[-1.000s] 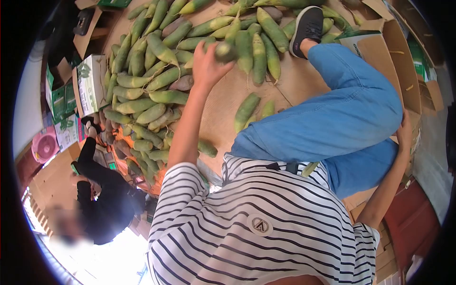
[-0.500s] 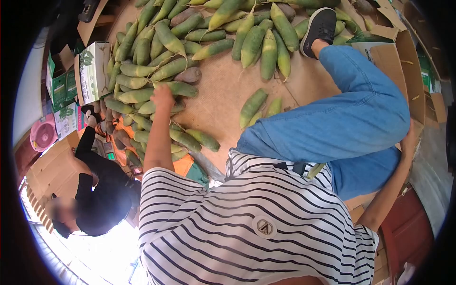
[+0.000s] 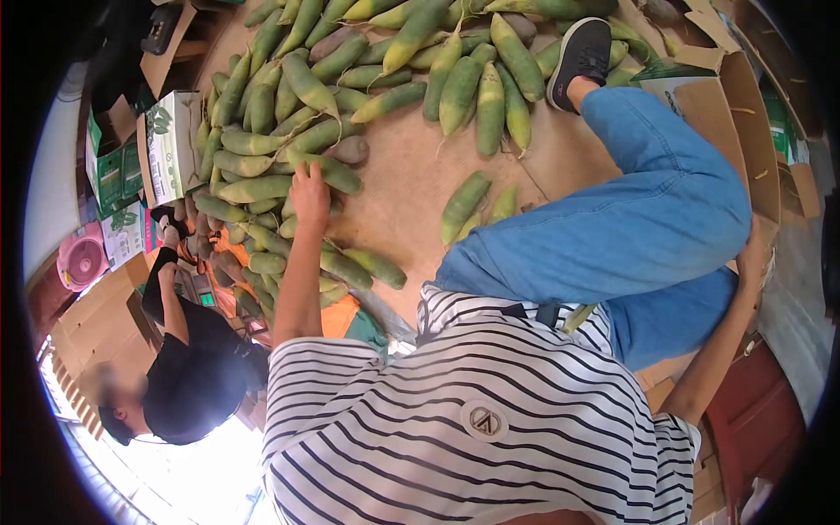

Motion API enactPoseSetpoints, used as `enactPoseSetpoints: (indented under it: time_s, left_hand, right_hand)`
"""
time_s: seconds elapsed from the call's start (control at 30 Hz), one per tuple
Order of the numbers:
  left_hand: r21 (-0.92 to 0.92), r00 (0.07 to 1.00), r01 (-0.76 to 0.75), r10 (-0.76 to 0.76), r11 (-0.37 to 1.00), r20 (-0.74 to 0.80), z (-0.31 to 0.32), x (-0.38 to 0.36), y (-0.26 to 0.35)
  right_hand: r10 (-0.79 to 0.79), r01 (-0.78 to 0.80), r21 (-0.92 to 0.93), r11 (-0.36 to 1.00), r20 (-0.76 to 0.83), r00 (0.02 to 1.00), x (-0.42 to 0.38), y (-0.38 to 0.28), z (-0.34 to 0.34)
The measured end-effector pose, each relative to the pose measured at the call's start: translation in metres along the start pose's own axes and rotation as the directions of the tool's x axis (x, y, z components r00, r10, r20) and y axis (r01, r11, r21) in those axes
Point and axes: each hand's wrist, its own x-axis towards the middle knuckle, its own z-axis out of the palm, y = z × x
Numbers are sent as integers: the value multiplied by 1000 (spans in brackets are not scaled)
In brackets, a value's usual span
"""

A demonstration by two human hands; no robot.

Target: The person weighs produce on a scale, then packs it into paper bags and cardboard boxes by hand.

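Note:
My left hand [image 3: 311,197] reaches into the pile, its fingers curled over a green radish [image 3: 339,176]. The radish lies at the pile's right edge, its left part covered by my fingers. Under and around it are more long green radishes [image 3: 264,189], and a dark reddish root [image 3: 348,150] sits just above. On the far side of my bent leg, my right hand [image 3: 752,255] rests beside an open cardboard box [image 3: 761,149]. The knee partly covers that hand, and its fingers cannot be made out.
Two or three radishes [image 3: 465,206] lie apart near my thigh. My shoe [image 3: 580,61] stands by another cluster of radishes [image 3: 491,101]. A printed carton [image 3: 171,140] borders the pile. At left a person in black [image 3: 197,376] bends near reddish roots; a pink fan [image 3: 81,255] stands beyond.
My left hand has shifted slightly right along the radish, which now slants a little more. The person at left has moved an arm. My right hand stays by the box.

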Motion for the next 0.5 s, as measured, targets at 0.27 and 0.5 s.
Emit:
enactPoseSetpoints:
  time_s: [0.27,0.5]
  left_hand:
    - [-604,946,-98,-115,791,-304,-94,102,88]
    - [-832,876,-158,-314,531,-366,-117,139,122]
  right_hand:
    - [68,-68,-56,996,10,998,2,1,0]
    - [86,-87,74,993,22,996,7,21,4]
